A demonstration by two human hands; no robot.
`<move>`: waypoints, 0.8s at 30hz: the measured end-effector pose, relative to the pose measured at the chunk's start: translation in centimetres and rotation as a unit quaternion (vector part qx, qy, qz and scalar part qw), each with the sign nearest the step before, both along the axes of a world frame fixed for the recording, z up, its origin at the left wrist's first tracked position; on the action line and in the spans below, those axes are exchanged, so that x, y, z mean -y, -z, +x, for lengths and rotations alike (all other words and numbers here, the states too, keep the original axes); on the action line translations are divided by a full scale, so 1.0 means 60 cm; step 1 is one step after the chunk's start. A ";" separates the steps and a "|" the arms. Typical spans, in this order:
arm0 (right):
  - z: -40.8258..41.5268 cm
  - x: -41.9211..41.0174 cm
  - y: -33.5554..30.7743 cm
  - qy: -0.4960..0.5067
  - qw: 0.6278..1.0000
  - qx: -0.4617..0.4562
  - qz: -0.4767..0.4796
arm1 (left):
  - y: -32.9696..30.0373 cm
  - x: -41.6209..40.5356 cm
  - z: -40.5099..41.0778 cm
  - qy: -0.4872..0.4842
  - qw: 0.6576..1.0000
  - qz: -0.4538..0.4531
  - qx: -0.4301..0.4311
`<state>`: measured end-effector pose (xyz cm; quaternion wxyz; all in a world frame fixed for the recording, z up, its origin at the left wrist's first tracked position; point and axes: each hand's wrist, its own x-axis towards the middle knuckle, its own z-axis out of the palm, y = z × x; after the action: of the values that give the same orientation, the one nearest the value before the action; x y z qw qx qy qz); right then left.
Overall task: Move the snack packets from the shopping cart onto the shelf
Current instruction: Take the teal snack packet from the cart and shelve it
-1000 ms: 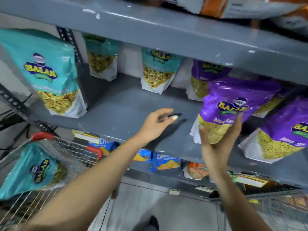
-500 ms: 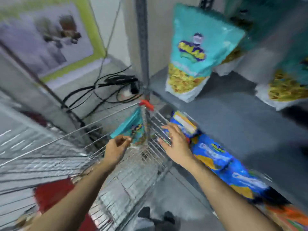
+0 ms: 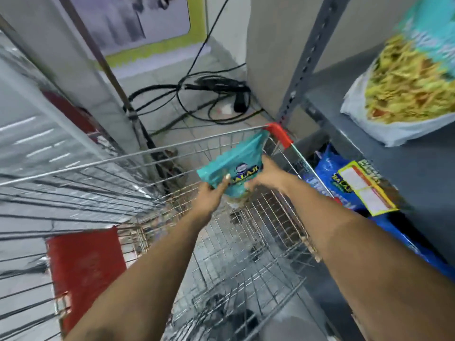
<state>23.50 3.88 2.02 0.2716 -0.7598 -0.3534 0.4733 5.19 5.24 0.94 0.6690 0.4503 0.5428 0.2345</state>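
Reaching into the wire cart (image 3: 172,153), your left hand (image 3: 211,193) and right hand (image 3: 267,174) both grip one teal snack packet (image 3: 234,166) beside the grey shelf (image 3: 406,153).

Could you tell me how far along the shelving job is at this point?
Done: at least one teal packet already stands on the grey shelf. In hand: the left hand and right hand both grip a teal snack packet inside the shopping cart. Left: lifting it onto the shelf; no other packet shows in the cart.
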 end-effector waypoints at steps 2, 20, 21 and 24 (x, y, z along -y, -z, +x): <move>0.001 -0.002 -0.013 -0.005 0.999 -0.041 -0.005 | -0.008 -0.003 0.003 0.012 1.000 0.023 0.009; -0.045 0.327 -0.465 0.269 0.916 -0.139 0.262 | -0.507 0.131 0.042 0.181 0.960 0.172 0.130; -0.040 0.345 -0.485 0.277 0.913 -0.128 0.273 | -0.525 0.142 0.054 0.190 0.954 0.187 0.138; -0.018 0.403 -0.534 0.312 0.895 -0.100 0.304 | -0.556 0.173 0.098 0.240 0.930 0.223 0.163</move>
<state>22.43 -20.32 34.03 0.6571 -0.6598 -0.1964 0.3072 11.10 -5.13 34.32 0.6668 0.6605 0.2354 0.2523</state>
